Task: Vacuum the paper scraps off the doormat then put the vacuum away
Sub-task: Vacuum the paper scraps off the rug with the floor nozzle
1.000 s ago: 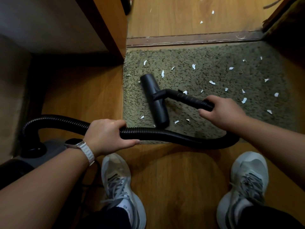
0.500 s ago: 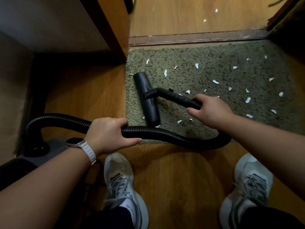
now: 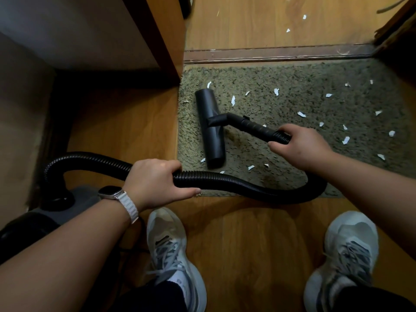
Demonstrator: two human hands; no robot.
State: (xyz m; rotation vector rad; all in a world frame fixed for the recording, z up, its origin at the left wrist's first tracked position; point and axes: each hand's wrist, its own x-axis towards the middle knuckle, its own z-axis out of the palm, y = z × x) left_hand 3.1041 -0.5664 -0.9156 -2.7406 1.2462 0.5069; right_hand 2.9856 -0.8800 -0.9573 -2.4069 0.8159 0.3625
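Sweeping the floor nozzle across the doormat.
Right hand grips the wand end, left hand is wrapped round the hose; nozzle sits at the mat's left, long axis far-to-near, most paper scraps lying to its right.

The right hand grips the hose where it meets the wand. The black nozzle lies flat on the left part of the green doormat. The left hand grips the hose farther back, at the mat's near edge. White paper scraps dot the mat, mostly to the right. The grey vacuum sits on the wood floor at lower left.
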